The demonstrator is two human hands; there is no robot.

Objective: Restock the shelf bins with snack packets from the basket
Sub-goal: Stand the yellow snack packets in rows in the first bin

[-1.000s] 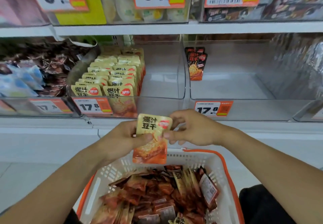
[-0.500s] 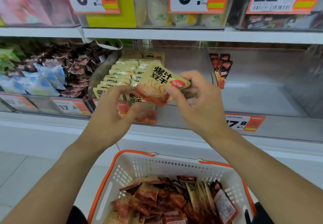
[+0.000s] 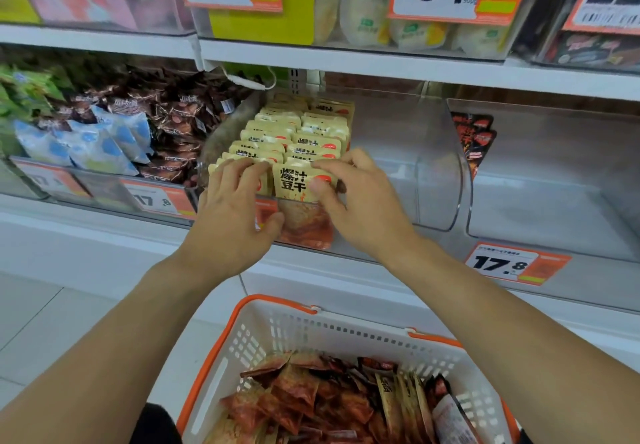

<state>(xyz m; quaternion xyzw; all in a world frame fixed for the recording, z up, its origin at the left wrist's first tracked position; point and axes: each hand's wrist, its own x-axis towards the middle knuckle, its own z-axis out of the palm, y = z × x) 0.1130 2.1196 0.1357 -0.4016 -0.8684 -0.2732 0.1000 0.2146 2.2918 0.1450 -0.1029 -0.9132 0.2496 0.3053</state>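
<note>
We have moved the tofu packet [image 3: 294,184] from above the basket [image 3: 277,333] into the bin's [image 3: 440,166] front row; right hand [image 3: 360,201] fingers pinch it, left hand [image 3: 232,208] fingers steady neighbouring packets [image 3: 294,132].

2 hands [image 3: 235,215], 1 basket [image 3: 311,326], 2 rows of yellow packets [image 3: 294,135], 5 price tags [image 3: 516,265].

White shelf [image 3: 346,63] — clear bins [image 3: 440,166] atop
</note>
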